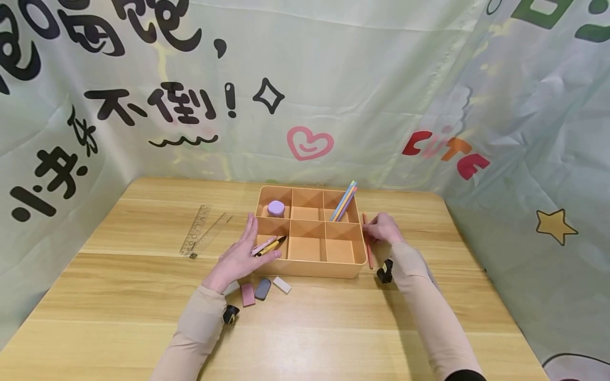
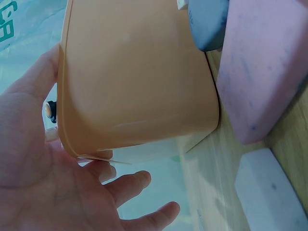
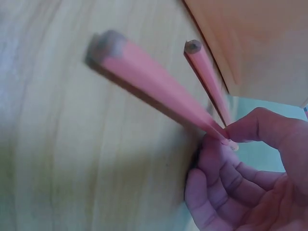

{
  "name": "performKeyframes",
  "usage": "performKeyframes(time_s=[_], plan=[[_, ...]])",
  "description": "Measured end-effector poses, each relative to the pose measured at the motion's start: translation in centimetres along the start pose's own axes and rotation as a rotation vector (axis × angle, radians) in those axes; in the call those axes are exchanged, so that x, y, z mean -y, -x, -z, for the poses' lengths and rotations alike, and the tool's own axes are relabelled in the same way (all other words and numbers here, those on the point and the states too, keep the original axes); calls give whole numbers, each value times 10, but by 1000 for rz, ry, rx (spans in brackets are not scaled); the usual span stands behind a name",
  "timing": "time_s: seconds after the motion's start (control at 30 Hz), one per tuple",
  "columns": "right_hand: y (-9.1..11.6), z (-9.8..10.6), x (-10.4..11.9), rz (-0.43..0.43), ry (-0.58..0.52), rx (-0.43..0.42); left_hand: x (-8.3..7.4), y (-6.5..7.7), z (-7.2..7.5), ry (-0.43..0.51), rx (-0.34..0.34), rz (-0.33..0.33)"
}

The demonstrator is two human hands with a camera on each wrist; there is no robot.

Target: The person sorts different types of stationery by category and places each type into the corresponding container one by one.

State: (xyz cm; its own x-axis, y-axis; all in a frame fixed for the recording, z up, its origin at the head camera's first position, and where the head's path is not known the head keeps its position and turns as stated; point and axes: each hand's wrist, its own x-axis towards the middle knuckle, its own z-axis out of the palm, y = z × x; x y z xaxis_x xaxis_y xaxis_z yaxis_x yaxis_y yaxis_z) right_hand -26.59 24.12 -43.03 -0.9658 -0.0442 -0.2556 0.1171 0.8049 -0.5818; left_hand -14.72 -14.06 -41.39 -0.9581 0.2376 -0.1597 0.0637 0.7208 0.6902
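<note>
An orange six-compartment organizer box stands on the table. My left hand rests against its front left corner, thumb along the front rim and straight fingers by the left side. Beside the box's right side, my right hand pinches a pink-red pencil between thumb and forefinger. A second pink-red pencil lies on the table between that one and the box. In the box are a purple-lidded round container, a bunch of coloured pencils and a yellow-and-black pen beside a pink one.
In front of the box lie a pink eraser, a blue-grey eraser and a white eraser, with another whitish one partly behind the left wrist. Clear rulers lie to the left. A printed cloth surrounds the table.
</note>
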Motion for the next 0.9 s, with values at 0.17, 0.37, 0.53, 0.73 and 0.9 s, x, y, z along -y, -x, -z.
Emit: performKeyframes(time_s=[0.17, 0.37, 0.53, 0.73, 0.9], plan=[[0, 1, -3, -1, -52, -18, 0, 0, -1, -9, -2, -4], [3, 6, -1, 9, -83, -66, 1, 0, 0, -4, 0, -6], [6, 10, 2, 15, -142, -95, 1, 0, 0, -8, -2, -7], [8, 15, 3, 17, -259, -122, 1, 0, -1, -10, 0, -5], [9, 19, 3, 54, -299, -179, 2, -1, -1, -12, -2, -9]])
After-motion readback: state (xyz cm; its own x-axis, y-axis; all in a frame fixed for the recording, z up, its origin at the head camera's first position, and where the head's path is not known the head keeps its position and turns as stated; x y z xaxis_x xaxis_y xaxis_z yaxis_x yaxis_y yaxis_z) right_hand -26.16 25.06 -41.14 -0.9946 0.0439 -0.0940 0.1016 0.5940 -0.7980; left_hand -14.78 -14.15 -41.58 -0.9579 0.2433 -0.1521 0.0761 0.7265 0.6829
